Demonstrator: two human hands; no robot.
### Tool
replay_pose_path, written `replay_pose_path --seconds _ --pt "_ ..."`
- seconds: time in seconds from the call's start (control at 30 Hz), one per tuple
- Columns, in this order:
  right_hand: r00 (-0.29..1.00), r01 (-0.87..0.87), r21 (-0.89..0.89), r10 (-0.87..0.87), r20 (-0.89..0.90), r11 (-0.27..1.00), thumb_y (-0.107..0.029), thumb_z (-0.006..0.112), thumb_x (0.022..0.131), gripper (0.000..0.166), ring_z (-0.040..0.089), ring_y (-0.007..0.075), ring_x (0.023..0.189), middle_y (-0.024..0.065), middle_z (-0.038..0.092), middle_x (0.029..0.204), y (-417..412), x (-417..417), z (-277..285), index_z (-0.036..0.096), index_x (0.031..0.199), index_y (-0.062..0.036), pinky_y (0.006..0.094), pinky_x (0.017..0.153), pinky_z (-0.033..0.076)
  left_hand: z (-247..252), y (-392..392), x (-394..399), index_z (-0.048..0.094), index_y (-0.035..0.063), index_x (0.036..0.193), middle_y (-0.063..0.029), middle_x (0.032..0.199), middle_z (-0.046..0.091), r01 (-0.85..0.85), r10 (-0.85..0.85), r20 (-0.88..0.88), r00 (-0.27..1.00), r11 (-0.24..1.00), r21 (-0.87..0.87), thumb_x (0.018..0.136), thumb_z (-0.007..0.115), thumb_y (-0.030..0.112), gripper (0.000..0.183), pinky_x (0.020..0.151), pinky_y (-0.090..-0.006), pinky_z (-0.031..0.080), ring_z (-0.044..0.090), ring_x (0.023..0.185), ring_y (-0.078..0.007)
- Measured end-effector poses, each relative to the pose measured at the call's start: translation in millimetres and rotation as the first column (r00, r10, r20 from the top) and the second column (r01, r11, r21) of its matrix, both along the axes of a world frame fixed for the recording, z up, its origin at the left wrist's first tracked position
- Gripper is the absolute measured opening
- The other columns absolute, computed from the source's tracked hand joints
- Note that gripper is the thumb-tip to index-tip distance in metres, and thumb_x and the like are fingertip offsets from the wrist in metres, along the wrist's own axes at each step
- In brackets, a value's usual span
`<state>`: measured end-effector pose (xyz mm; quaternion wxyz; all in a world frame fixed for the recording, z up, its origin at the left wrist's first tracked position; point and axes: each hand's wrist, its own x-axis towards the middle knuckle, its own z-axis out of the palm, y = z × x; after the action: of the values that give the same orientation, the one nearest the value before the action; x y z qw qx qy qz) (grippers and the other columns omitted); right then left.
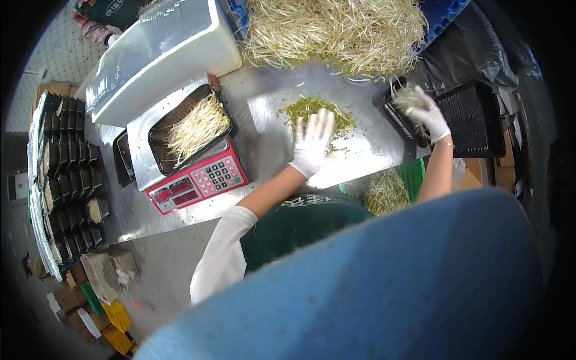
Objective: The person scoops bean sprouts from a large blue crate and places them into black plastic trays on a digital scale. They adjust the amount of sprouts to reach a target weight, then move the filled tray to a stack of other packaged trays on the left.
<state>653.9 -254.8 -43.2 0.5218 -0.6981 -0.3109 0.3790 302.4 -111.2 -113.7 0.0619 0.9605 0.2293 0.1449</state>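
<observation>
My left hand (314, 141), in a white glove, lies with fingers apart on green bean hulls (310, 108) scattered over the metal table (265, 157). To the right, my gloved right hand (426, 118) grips a blurred bunch of bean sprouts (407, 96) above a narrow black plastic tray (391, 112). A large heap of sprouts (333, 31) sits in a blue crate (443, 20) beyond my hands. On the left, a black tray (157, 137) with sprouts (198, 128) rests tilted on a red digital scale (216, 175).
A foam box (166, 76) of clear lids stands behind the scale. Filled black trays (67, 166) are stacked at the far left, a black tray stack (470, 119) at the right. A green basket (411, 177) with sprouts is below the table's edge. A co-worker's sleeve (92, 31) shows top left.
</observation>
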Motion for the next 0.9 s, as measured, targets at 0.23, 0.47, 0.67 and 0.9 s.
replay_pose_path --seconds 0.23,0.47,0.67,0.9 --pt "0.963 -0.026 0.171 -0.022 0.270 0.985 -0.010 0.074 0.075 0.069 0.040 0.0281 0.132 0.0156 0.044 0.142 -15 -121 18 0.044 0.138 -0.0047 0.0390 0.106 0.036 18 -2 -89 0.010 -0.0047 0.146 -0.0297 0.150 0.013 -0.075 0.060 -0.070 0.996 0.967 -0.245 0.074 0.061 0.062 0.111 0.112 -0.0551 0.010 0.023 0.136 -0.0427" --pt "0.659 -0.102 -0.091 0.135 0.740 0.991 -0.046 0.066 0.079 0.074 0.033 0.0315 0.136 0.0166 0.037 0.146 91 -194 -30 0.043 0.139 -0.0097 0.0424 0.111 0.025 4 43 -36 0.007 -0.0035 0.147 -0.0304 0.150 0.009 -0.292 0.300 0.015 0.954 0.939 -0.182 0.060 0.072 0.064 0.128 0.113 -0.0495 0.014 0.012 0.140 -0.0438" --pt "0.700 -0.374 -0.020 0.296 0.650 0.927 -0.047 0.061 0.083 0.050 0.049 0.0311 0.123 0.0117 0.062 0.119 142 -198 -77 0.063 0.117 -0.0109 0.0460 0.110 0.027 -16 67 4 0.012 -0.0037 0.146 -0.0254 0.148 0.021 0.032 -0.003 0.091 0.996 0.946 -0.321 0.050 0.075 0.068 0.136 0.114 -0.0468 0.015 0.018 0.139 -0.0398" --pt "0.977 -0.200 -0.327 0.211 0.000 0.924 -0.030 0.067 0.085 0.047 0.051 0.0248 0.123 0.0140 0.057 0.128 -67 -161 6 0.060 0.121 -0.0015 0.0373 0.105 0.037 14 -75 53 0.006 -0.0060 0.145 -0.0294 0.146 0.022 0.635 -0.719 0.078 0.691 0.552 -0.540 0.074 0.055 0.072 0.116 0.114 -0.0427 0.019 0.024 0.137 -0.0412"
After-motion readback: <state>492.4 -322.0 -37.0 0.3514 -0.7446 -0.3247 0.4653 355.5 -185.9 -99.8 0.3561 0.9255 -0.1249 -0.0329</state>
